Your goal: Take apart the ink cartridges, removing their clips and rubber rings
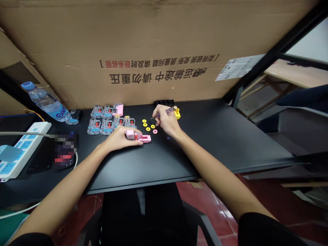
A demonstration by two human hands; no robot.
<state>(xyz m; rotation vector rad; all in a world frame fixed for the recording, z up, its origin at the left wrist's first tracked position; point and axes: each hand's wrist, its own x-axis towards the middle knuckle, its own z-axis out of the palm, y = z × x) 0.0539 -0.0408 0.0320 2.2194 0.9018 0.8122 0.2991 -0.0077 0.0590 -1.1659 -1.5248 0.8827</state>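
My left hand is closed round a small pink and clear plastic device with a red piece inside, its pink end pointing right. My right hand grips a screwdriver by its purplish, see-through handle. The screwdriver's tip points down left among small black parts; whether it touches one I cannot tell. Around them lie several yellow rings and a pink ring. A yellow plastic part shows just behind my right hand.
Several clear devices with blue and red insides stand in rows at the left, beside a pink part. Black pieces line the cardboard wall. Farther left are a water bottle and a power strip on the black table.
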